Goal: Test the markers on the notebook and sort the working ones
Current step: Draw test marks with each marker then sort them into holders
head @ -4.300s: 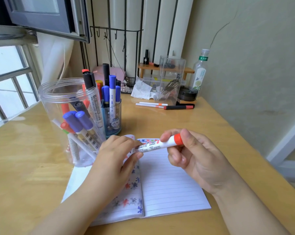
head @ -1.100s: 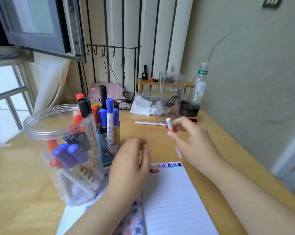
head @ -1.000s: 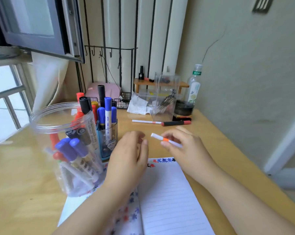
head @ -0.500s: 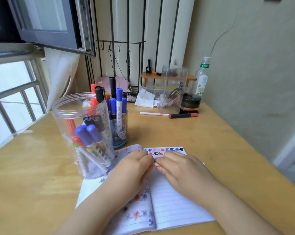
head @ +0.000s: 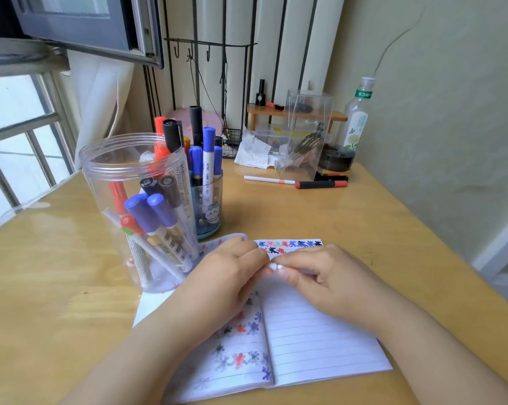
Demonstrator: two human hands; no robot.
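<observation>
Item: thin white marker (head: 276,266), only its end visible, pinched between both hands at the middle of the open notebook (head: 314,340). Left hand (head: 229,276) and right hand (head: 328,276) meet fingertip to fingertip, each curled on the marker. Notebook page: lined, coloured test blots along its top edge. At 10 o'clock: clear jar (head: 135,211) of markers; beyond it, blue cup (head: 208,209) of markers. At 1 o'clock, well apart: white pen (head: 268,180) and black marker (head: 320,184) lying on the wooden table (head: 349,229).

left hand (head: 229,276), right hand (head: 328,276), fingers curled, fingertips meeting
</observation>
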